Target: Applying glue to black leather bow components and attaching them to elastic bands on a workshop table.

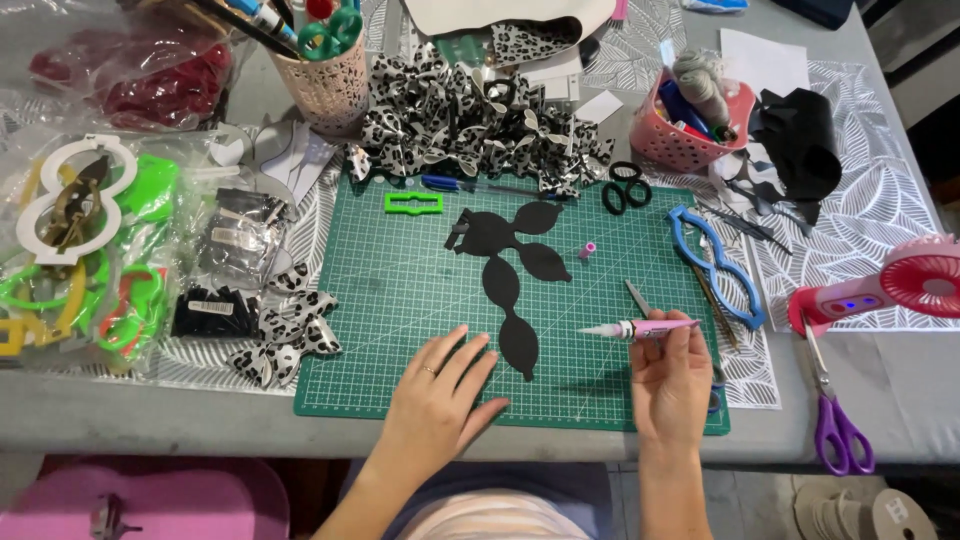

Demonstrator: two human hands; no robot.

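My right hand [672,378] holds a pink glue pen [640,328] level, its white nozzle pointing left toward black cut-out shapes [510,268] lying on the green cutting mat [400,300]. My left hand [440,395] rests flat on the mat with fingers spread, just left of the lowest black piece, holding nothing. A small pink cap [588,249] lies on the mat to the right of the black shapes. A green plastic template [413,203] sits at the mat's upper left.
A heap of leopard-print bows [470,125] lies behind the mat, more bows [290,335] at its left. Black scissors [625,187], a blue template [715,262], purple scissors [840,425], a pink fan [900,285], a pink basket [690,125], a pen cup [325,85] and bagged templates [80,240] surround it.
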